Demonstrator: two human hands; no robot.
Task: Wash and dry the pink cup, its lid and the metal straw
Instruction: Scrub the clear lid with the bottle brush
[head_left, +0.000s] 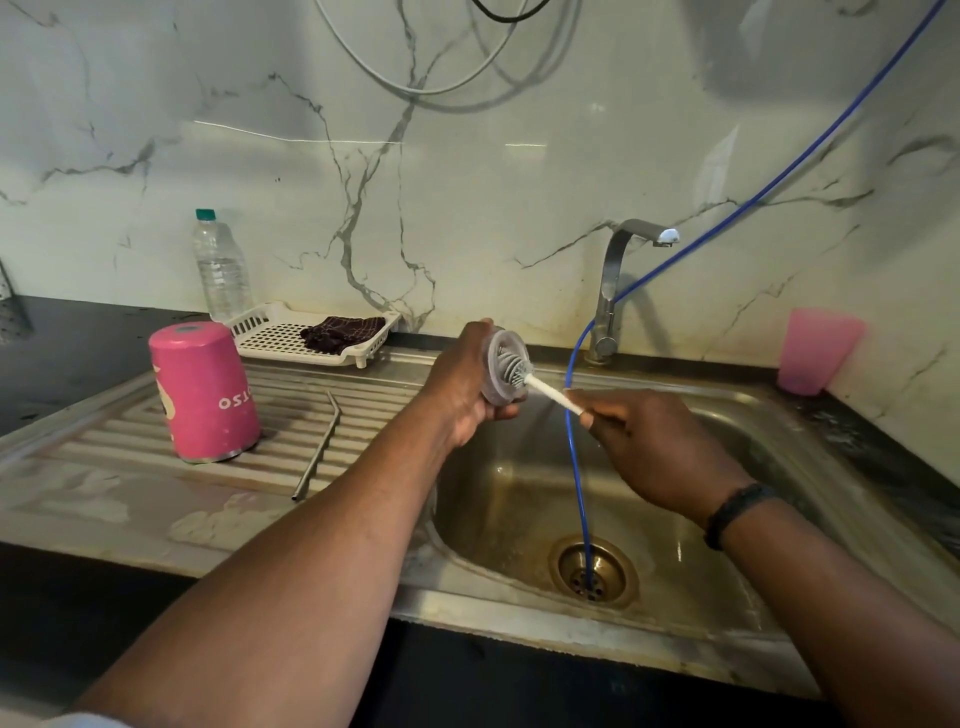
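My left hand (460, 387) grips the clear round lid (500, 366) over the sink basin (737, 561), its inner side turned to the right. My right hand (652, 447) holds the white handle of a small grey bristle brush (515, 368), whose head is pressed into the lid. The pink cup (205, 389) stands upside down on the ribbed drainboard (291, 415). The metal straw (318, 449) lies on the drainboard just right of the cup, its bent end pointing away from me.
A steel tap (618, 280) stands behind the basin; a blue hose (576, 467) runs down into the drain (592, 571). A white rack (270, 332) with a dark cloth (343, 332), a water bottle (221, 265) and a pink tumbler (815, 351) sit along the wall.
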